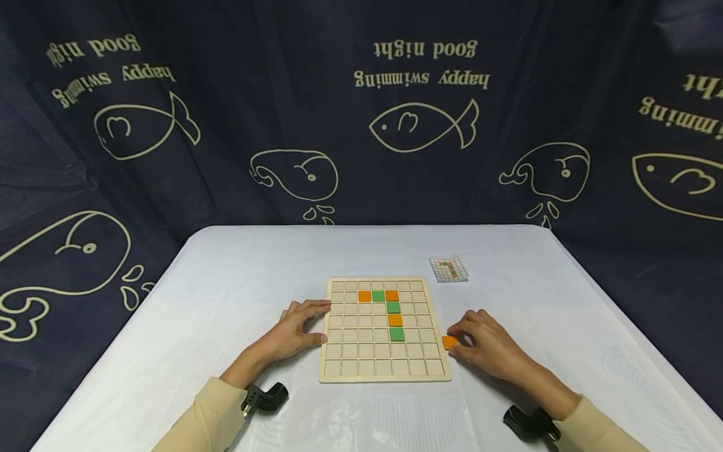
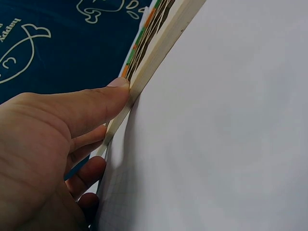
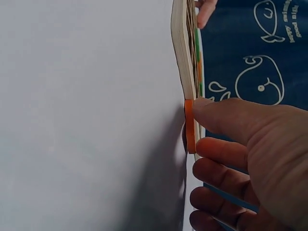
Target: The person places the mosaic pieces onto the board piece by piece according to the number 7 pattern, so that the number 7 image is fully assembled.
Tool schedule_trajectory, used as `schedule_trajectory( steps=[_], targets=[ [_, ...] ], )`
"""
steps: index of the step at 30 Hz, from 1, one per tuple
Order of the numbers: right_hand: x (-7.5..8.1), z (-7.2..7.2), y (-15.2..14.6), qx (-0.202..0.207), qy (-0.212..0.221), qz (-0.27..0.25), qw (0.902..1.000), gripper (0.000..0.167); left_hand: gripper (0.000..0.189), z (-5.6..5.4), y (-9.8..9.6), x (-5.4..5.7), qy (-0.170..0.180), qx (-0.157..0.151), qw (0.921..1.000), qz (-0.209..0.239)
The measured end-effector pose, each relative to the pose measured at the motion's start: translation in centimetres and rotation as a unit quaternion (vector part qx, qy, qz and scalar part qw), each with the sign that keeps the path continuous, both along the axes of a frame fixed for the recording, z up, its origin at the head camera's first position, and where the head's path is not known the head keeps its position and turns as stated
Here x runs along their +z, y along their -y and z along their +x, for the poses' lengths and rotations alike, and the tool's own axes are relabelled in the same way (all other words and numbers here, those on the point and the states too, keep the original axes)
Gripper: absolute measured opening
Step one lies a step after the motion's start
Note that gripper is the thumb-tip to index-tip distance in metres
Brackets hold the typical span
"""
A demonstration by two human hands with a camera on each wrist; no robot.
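Observation:
A wooden grid board [image 1: 361, 351] lies on the table with several orange and green square tiles in its cells: a short row near the far side and a column running down from the row's right end. At the board's left edge my left hand [image 1: 294, 329] rests its thumb and fingertips, the fingers fairly straight. Beside the right edge my right hand [image 1: 488, 345] pinches an orange tile [image 1: 449, 343] between thumb and fingers. In the right wrist view, the orange tile [image 3: 190, 126] stands out right at the board's side edge [image 3: 182, 48], with the thumb on top of it.
A small pattern card [image 1: 449, 270] showing a coloured grid lies beyond the board's far right corner. White cloth [image 1: 254, 263] covers the table. Behind it hangs a dark curtain [image 1: 226, 75] with fish and whale drawings. Each wrist wears a black camera [image 1: 271, 397].

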State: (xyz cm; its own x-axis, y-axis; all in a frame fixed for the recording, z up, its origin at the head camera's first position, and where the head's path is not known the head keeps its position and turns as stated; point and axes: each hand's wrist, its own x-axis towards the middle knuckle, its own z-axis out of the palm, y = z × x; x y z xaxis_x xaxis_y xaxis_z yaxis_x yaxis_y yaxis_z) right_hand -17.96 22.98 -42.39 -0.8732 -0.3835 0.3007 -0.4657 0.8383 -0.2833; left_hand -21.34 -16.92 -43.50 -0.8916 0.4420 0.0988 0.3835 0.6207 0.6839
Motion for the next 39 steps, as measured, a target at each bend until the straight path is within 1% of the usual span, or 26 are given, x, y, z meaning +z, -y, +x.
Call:
schedule_trajectory(
  steps=[9,24,32,39],
  targets=[
    [-0.12,0.14,-0.18,-0.011,0.008,0.004,0.9999,0.025,0.062,-0.02,0.0,-0.07,0.003,-0.002,1.0,0.002],
    [-0.18,0.22,-0.41,-0.011,0.022,0.005,0.9997,0.023,0.061,-0.06,0.05,-0.09,-0.003,-0.002,1.0,-0.003],
    [-0.28,0.25,-0.55,-0.009,0.01,0.006,0.9999,0.022,0.061,-0.05,0.04,-0.07,-0.005,-0.002,1.0,-0.005],
    [-0.3,0.27,-0.58,-0.012,0.016,0.0,0.9998,0.02,0.061,-0.09,0.06,-0.15,-0.006,-0.002,1.0,-0.004]
  ],
)
